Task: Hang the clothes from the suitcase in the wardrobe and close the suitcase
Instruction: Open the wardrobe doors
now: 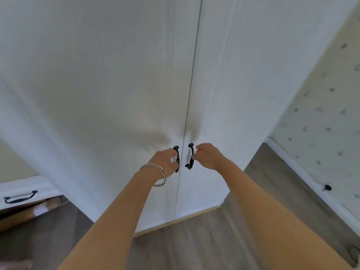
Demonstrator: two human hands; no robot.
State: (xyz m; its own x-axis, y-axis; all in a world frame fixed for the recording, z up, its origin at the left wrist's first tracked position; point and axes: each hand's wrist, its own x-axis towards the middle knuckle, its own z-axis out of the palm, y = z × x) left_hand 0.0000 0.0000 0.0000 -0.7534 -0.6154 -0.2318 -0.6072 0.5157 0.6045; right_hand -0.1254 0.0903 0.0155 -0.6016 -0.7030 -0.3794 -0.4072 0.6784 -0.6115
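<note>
The wardrobe (136, 84) fills the view, both doors meeting at a closed seam. The left hand (165, 162) curls its fingers (173, 160) round the left handle (176, 158); the right hand (208, 156) pinches the right handle (190, 156). The step in hand looks like opening the doors, which calls for an even outward pull. Suitcase and clothes are out of view. To the fingers' lower left sits a drawer pull (19, 197). No writing is readable.
</note>
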